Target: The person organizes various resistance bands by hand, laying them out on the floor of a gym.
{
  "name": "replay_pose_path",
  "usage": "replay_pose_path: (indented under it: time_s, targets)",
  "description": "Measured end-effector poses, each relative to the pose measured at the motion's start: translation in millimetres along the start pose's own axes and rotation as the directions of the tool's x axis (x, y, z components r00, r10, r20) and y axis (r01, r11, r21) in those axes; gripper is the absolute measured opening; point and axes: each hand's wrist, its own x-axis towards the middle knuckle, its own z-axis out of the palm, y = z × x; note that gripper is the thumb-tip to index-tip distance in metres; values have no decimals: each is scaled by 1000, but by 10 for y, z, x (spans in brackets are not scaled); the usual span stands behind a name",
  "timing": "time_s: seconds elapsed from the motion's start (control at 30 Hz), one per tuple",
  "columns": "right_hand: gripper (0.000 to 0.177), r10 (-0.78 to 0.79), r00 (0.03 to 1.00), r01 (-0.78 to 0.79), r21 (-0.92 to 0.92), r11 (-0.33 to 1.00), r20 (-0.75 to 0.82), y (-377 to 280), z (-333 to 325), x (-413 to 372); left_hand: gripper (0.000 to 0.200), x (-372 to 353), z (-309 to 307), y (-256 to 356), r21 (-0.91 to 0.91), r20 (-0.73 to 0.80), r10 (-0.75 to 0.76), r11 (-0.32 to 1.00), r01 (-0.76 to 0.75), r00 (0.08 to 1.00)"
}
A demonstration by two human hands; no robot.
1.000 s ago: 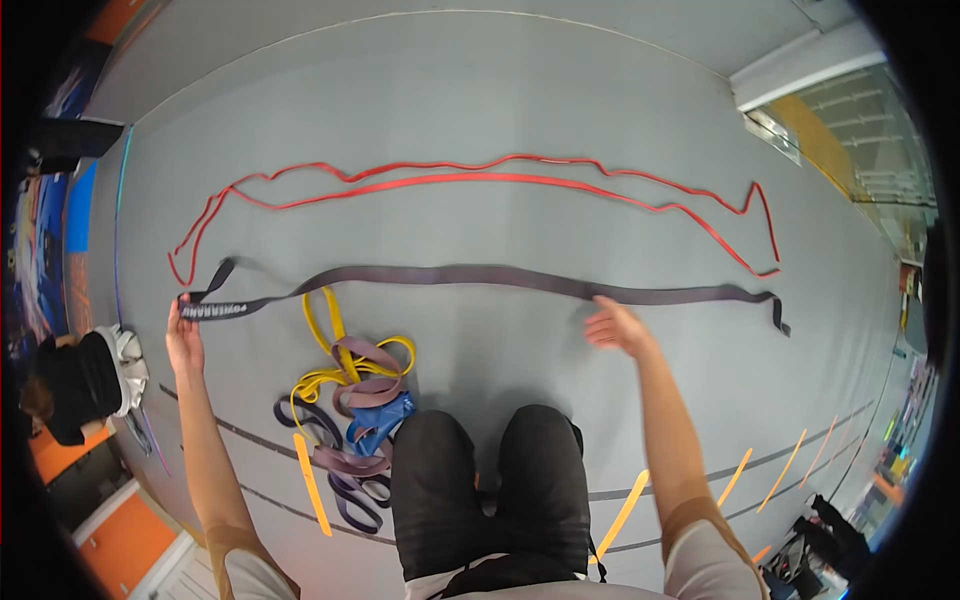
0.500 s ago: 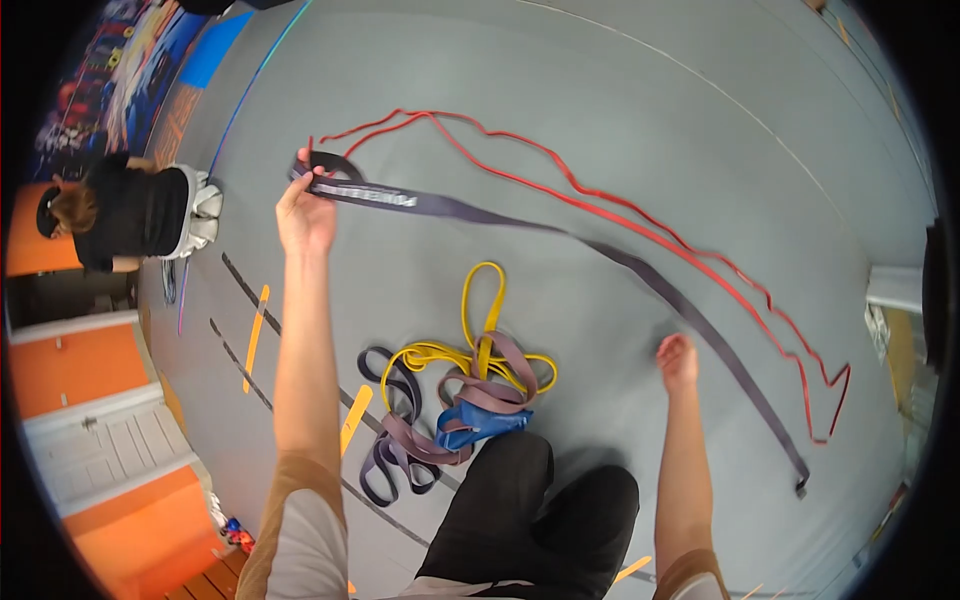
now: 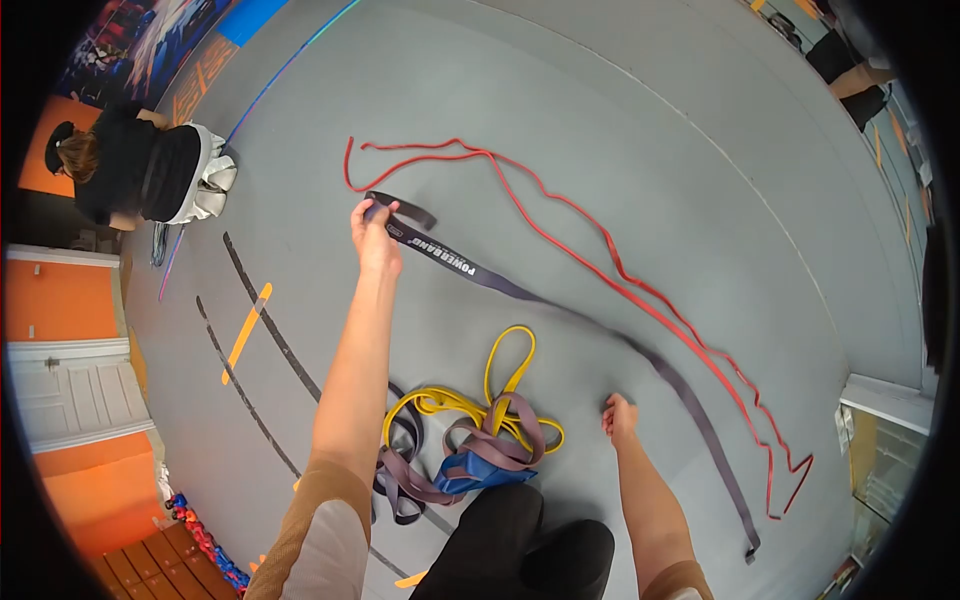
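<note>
My left hand (image 3: 377,240) is closed on one end of a long dark purple resistance band (image 3: 520,290) with white "POWERBAND" lettering. A short loop of it curls past my fingers. From there the band stretches to the right and down to its far end on the grey floor. Beyond it lies a long thin red resistance band (image 3: 570,205), spread out roughly alongside. My right hand (image 3: 620,415) hovers closed near my knees, with nothing visible in it. Between my arms is a heap with a yellow band (image 3: 510,345), a mauve band (image 3: 520,440) and a blue band (image 3: 475,474).
At the left a person (image 3: 150,175) in a black top bends over near the orange wall. Black and orange tape strips (image 3: 245,335) mark the floor. Wooden slats (image 3: 165,560) show at the lower left, and a glass-fronted cabinet (image 3: 885,450) stands at the right.
My left hand, still holding the dark band's end, has shifted right and down in view. My right hand has moved left and lower. The whole view has also shifted.
</note>
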Motion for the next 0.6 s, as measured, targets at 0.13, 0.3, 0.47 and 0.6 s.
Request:
replay_pose_path:
  time_s: [0.13,0.3,0.47,0.6]
  targets:
    - [28,7,1000,-7,0,1000,21,50,-18,59,27,352,-168,93,-311,35,-338,891,332,940]
    - [29,-19,999,19,-11,1000,32,81,-27,78,23,324,-294,157,-212,171,-389,883,419,905]
    - [30,-37,999,38,-11,999,8,76,-11,7,45,451,-315,184,-89,-4,-45,995,45,999]
    - [30,-35,999,35,-53,998,5,95,-32,57,40,1042,-531,480,54,-94,17,998,-12,995]
